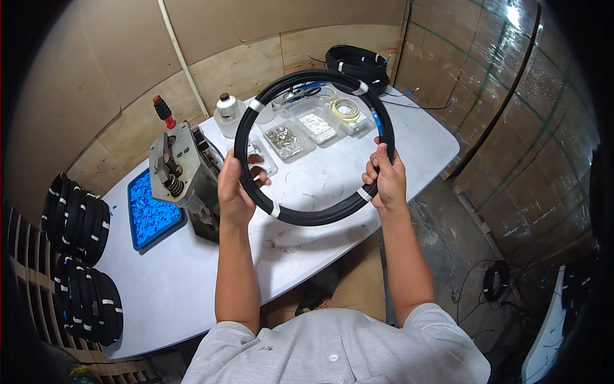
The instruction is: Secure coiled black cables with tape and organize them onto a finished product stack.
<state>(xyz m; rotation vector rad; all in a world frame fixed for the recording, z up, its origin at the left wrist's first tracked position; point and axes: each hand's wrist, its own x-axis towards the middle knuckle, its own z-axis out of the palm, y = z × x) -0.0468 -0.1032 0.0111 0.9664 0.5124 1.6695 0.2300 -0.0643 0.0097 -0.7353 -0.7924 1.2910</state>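
A coil of black cable point(313, 217), bound at several spots with white tape, is held up above the white table by both hands. My left hand point(238, 189) is closed round the coil's left side, its fingertips showing inside the ring. On the right side, my right hand point(387, 176) grips the coil with the fingers curled and the thumb on top. A blue connector piece point(377, 121) lies along the ring just above my right hand. Beyond the ring are clear plastic trays, one with small metal parts point(284, 139) and one with small white parts point(314, 126).
A metal press point(185, 160) stands left of my left hand, beside a tray of blue pieces point(153, 211). Stacked black coils point(89, 301) are at the far left; more coils point(358, 67) sit at the back. A white bottle point(228, 107) stands behind the press. Wrapped cartons point(486, 83) line the right.
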